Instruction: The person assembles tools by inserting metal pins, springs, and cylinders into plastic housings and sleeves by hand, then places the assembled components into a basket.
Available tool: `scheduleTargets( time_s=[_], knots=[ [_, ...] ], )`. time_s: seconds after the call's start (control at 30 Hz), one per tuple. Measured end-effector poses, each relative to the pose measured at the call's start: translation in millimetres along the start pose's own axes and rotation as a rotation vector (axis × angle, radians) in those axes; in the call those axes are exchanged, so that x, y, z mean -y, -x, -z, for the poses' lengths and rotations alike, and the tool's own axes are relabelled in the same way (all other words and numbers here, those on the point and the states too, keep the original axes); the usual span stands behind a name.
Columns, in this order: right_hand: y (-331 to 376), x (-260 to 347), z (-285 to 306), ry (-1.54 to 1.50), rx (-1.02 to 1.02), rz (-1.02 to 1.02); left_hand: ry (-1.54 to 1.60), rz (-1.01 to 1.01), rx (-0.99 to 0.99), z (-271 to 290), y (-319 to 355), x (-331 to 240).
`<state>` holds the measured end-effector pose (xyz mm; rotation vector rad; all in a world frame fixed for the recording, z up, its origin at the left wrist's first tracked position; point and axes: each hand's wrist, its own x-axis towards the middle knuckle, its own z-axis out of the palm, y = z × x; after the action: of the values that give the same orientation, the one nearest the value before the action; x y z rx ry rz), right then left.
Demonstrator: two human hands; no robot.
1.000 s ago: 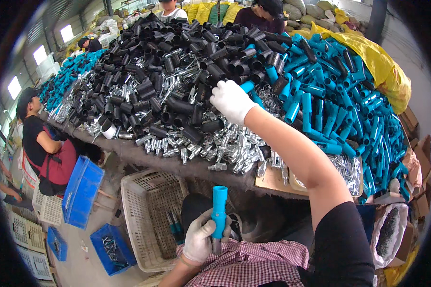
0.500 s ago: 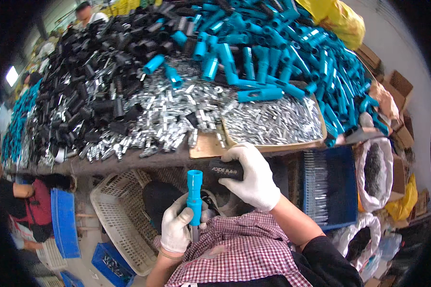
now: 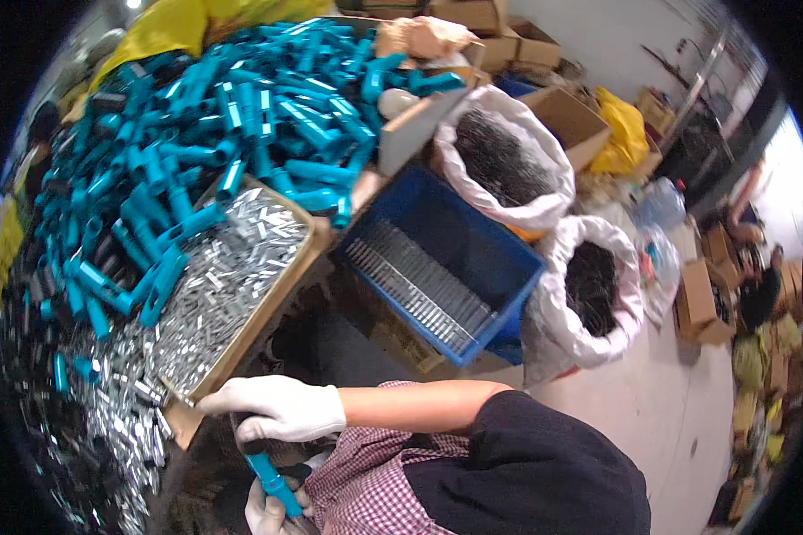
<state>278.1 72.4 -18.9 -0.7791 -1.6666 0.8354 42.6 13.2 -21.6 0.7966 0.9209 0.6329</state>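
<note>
At the lower edge, my left hand [image 3: 260,514], in a white glove, is closed around a teal plastic tube [image 3: 275,486]. The tube is tilted, its upper end pointing up and left. Just above that end is my gloved right hand [image 3: 281,408], with fingers and thumb closed about a black plastic sleeve [image 3: 238,420]. Most of the sleeve is hidden by the glove and blurred. Whether the sleeve touches the tube, I cannot tell.
Small metal parts fill a shallow tray [image 3: 263,308] beside a heap of teal tubes [image 3: 214,134]. Rows of metal pieces lie in a blue crate [image 3: 419,209]. White sacks [image 3: 558,183] of dark parts stand right of it, with cardboard boxes [image 3: 567,125] behind.
My view has swung to the right, bringing the blue crate and sacks nearer the middle. My right hand with the black sleeve has come close to the teal tube's upper end.
</note>
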Motion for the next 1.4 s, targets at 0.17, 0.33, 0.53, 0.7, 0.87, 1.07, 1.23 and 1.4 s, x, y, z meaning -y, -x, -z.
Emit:
scheduleTargets(
  time_s=[0.17, 0.33, 0.53, 0.7, 0.87, 1.07, 1.23, 1.4],
  knots=[
    [8, -4, 19, -0.117, 0.412, 0.079, 0.037, -0.051, -0.014, -20, -14, 8],
    [23, 5, -1, -0.152, -0.011, 0.22, -0.168, -0.154, 0.022, -38, -20, -1],
    [40, 9, -15, -0.031, -0.111, 0.202, -0.589, -0.436, -0.094, -46, -32, 8],
    [58, 14, 25, -0.186, -0.021, -0.11, -0.877, -0.434, -0.142, -44, -33, 10],
    [91, -34, 126, 0.379, -0.326, -0.605, -0.864, -0.377, -0.2, -35, -27, 5],
    [167, -107, 218, 1.229, -0.298, -0.703, -0.805, -0.321, -0.271, -12, -18, 21],
    [181, -107, 227, 1.254, -0.202, -0.635, -0.756, -0.317, -0.296, -10, -17, 27],
    [158, -57, 226, 1.045, -0.391, -0.545, -0.765, -0.433, -0.221, 4, -28, 40]
  ],
)
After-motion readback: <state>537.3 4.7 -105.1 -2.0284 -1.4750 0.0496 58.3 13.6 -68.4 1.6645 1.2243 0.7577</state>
